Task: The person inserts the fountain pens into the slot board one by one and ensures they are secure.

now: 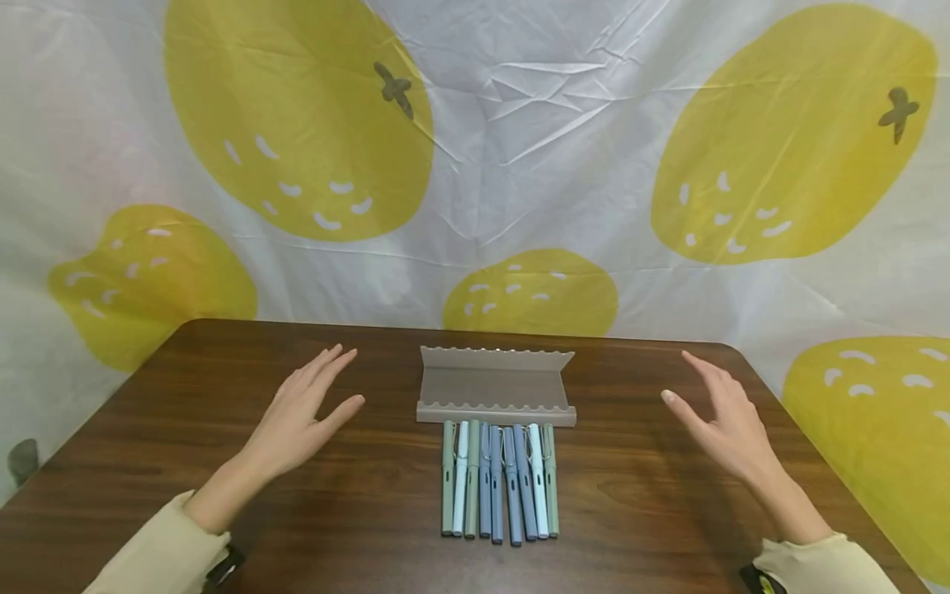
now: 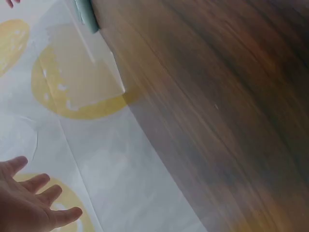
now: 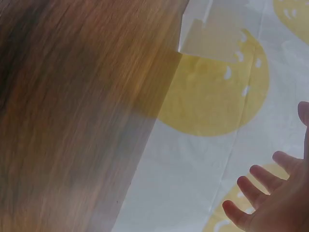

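Several capped pens [image 1: 496, 487] in green, pale blue and slate blue lie side by side in a row on the table. Just behind them stands a translucent pen rack [image 1: 493, 386] with scalloped front and back edges. To the left of both, my left hand [image 1: 300, 412] hovers over the table with fingers spread, touching nothing. My right hand [image 1: 723, 417] is held likewise on the right side, apart from the pens and rack. In the left wrist view a green pen end [image 2: 86, 17] shows beside the rack [image 2: 79, 63]; the right wrist view catches only the rack's corner [image 3: 212, 36].
A dark brown wooden table [image 1: 356, 511] with rounded far corners carries everything. Behind it hangs a white cloth [image 1: 534, 165] printed with large yellow fruits. At the far left edge a small grey object [image 1: 23, 460] is partly visible.
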Motion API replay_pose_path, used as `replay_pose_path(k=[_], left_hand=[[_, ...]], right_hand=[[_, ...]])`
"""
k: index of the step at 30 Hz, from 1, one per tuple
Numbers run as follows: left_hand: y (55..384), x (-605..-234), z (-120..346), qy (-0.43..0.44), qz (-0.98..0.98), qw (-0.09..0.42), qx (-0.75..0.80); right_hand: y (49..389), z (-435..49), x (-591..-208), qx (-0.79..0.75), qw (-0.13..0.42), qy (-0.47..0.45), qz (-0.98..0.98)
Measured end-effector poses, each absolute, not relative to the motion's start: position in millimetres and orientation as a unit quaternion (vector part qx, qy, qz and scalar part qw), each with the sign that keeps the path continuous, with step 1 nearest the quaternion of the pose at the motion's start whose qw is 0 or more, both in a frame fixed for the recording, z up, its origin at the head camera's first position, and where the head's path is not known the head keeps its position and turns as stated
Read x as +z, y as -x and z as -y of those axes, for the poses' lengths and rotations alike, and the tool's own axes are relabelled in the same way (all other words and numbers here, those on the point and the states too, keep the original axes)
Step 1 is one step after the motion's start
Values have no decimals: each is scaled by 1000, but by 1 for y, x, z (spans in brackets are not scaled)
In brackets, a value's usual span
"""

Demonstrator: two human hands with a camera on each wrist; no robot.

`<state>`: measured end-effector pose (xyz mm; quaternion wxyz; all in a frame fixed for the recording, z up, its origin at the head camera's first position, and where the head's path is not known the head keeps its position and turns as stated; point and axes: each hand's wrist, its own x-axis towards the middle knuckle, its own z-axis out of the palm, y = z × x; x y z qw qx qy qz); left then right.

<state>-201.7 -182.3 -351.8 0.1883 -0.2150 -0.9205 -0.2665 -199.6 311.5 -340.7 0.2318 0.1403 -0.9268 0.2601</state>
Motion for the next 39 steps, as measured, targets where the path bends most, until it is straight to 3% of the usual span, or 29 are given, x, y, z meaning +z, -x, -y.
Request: replay_pose_path(k=[14, 25, 39], left_hand=[[208, -362, 160, 235, 906, 154, -316], [214, -372, 150, 245, 904, 124, -329], [221, -374, 135, 254, 901, 114, -332]], right_hand=[[203, -291, -354, 317, 192, -153, 916], [202, -272, -367, 384, 106, -125, 909], [207, -245, -376, 413, 37, -119, 902]])
